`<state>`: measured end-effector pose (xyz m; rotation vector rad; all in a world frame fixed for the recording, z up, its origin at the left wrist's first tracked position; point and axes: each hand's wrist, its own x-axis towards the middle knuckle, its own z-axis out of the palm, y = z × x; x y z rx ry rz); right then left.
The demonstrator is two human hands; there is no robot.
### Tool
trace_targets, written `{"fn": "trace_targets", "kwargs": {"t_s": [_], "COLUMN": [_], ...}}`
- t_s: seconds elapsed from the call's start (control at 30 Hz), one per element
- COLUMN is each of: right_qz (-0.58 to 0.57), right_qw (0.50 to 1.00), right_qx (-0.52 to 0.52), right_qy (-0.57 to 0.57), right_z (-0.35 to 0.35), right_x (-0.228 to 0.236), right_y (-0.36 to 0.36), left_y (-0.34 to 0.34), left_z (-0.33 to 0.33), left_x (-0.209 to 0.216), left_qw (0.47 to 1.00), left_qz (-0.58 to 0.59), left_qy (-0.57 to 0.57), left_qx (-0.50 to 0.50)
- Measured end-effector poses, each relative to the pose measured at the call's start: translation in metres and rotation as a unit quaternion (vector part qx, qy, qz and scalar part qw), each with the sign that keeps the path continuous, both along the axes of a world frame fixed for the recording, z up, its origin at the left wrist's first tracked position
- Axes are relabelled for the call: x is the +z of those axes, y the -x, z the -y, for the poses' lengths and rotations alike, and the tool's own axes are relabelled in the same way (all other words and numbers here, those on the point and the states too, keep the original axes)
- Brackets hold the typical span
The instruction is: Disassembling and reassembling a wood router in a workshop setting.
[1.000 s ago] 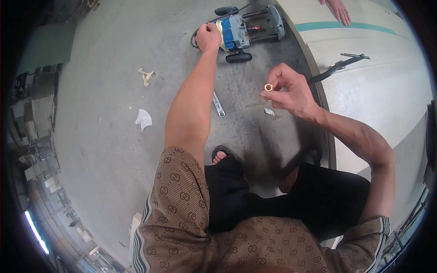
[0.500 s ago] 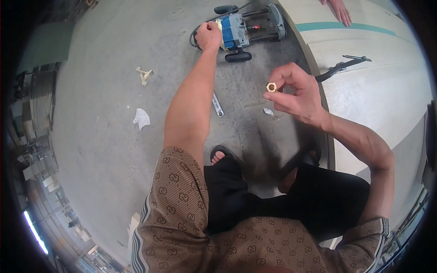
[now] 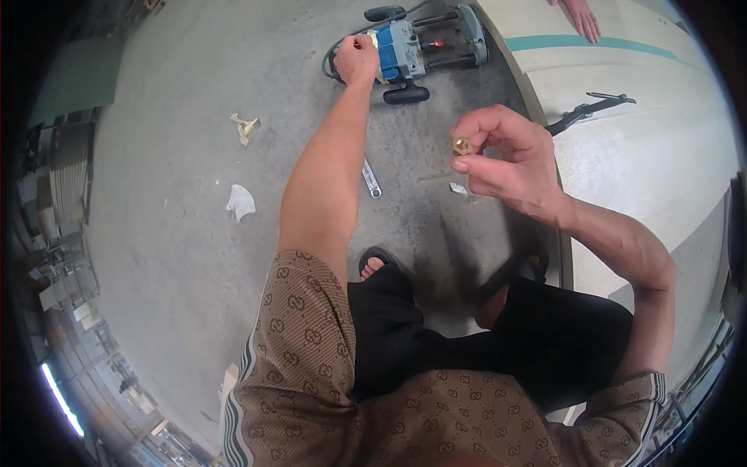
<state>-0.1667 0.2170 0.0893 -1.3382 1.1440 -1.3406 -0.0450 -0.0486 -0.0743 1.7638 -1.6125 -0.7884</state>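
Observation:
A plunge router [image 3: 402, 51] with a blue and grey body lies on its side on the concrete floor, its black handles sticking out to either side. My left hand [image 3: 357, 61] reaches far forward and closes round the router's rear end, though the fingertips are partly hidden. Between thumb and fingers, my right hand [image 3: 513, 152] pinches a brass-coloured hex nut [image 3: 461, 145] in the air, its hole partly facing me. Below that hand and to its left lies a wrench [image 3: 372, 180], partly covered by my left forearm.
To the right stands a pale board [image 3: 622, 171] with a green strip [image 3: 599, 43] and a black clamp-like tool [image 3: 590, 111]. Another person's hand [image 3: 581, 17] rests on it. Scraps of tape [image 3: 244, 128] and white paper [image 3: 240, 203] litter the floor [image 3: 179, 257].
My right hand has tilted the hex nut, so its side shows more and its hole less. The left hand stays at the router.

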Motion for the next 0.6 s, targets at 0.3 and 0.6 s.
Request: {"fn": "trace_targets", "kwargs": {"t_s": [0.3, 0.6], "right_qz": [0.018, 0.064], "right_qw": [0.999, 0.988], "right_qx": [0.000, 0.036], "right_qy": [-0.029, -0.134], "right_z": [-0.001, -0.002], "right_x": [0.001, 0.013], "right_y": [-0.001, 0.002], "left_y": [-0.002, -0.004], "left_z": [0.001, 0.002], "left_x": [-0.002, -0.003], "left_qw": [1.000, 1.000], "left_qz": [-0.001, 0.004], "left_qy": [-0.003, 0.014], "left_qx": [0.004, 0.001]}}
